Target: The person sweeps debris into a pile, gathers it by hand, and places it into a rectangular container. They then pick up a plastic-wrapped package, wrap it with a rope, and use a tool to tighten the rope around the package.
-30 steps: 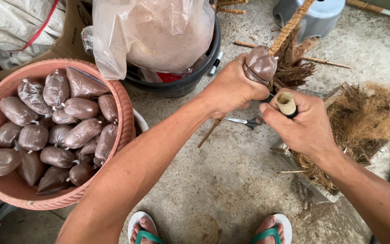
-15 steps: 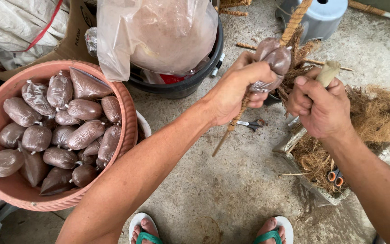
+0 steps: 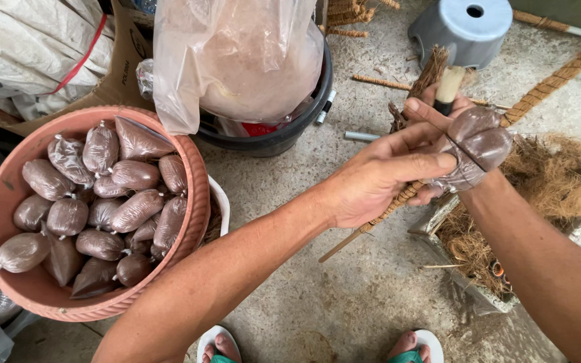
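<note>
My left hand (image 3: 378,181) grips a thin stick wrapped in coir rope (image 3: 553,81) that slants from the upper right down past my palm. A small clear bag packed with brown soil (image 3: 482,138) sits against the stick at my fingertips, my thumb pressing its lower edge. My right hand (image 3: 438,111) is mostly hidden behind the bag and the left fingers. It is closed around a pale spool (image 3: 450,84) that sticks up above them. My right forearm (image 3: 532,255) comes in from the lower right.
A terracotta basin (image 3: 200,202) at left holds several tied brown soil bags (image 3: 109,208). Behind it a black bucket (image 3: 290,134) carries a large plastic bag of brown powder (image 3: 237,60). A grey stool (image 3: 465,27), a tray of coconut fibre (image 3: 472,249) and my sandalled feet (image 3: 223,346) surround the concrete floor.
The bag and stick have swung right and lower in view. My right hand carried the spool up and round behind the bag, so it is now largely hidden.
</note>
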